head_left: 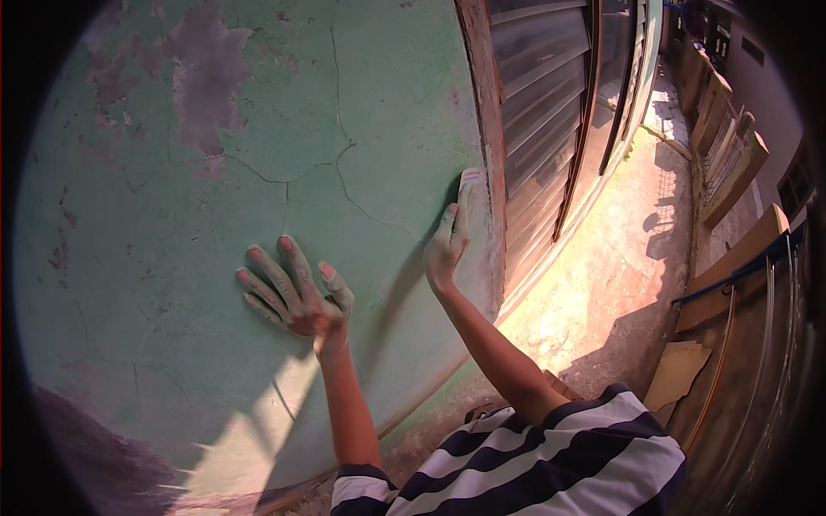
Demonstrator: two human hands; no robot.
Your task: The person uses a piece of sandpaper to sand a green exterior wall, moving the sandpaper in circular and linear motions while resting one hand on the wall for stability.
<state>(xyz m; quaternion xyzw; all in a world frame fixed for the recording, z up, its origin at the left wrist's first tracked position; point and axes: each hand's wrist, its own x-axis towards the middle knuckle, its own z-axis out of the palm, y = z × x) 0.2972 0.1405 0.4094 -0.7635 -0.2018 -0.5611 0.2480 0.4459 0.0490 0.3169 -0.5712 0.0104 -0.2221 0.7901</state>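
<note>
My left hand point(297, 297) lies against a pale green wall point(215, 215), its fingers spread and coated with whitish dust. Nothing is in it. Further right, my right hand point(447, 236) is at the wall close to the window frame, seen edge-on, with the thumb apart from the long fingers. A small pale piece with pinkish stripes point(471, 176) shows at its fingertips; what it is, I cannot make out. Dust covers this hand too. Thin cracks branch over the plaster above my hands, and a bare grey patch point(206, 77) shows where paint has peeled.
Right of the wall's brown wooden frame point(483, 95) is a window with slanted glass slats point(538, 103). A sunlit concrete passage point(602, 267) runs alongside. Boards and a torn tan sheet point(680, 374) lean at the right. Darker damage marks the wall's lower left.
</note>
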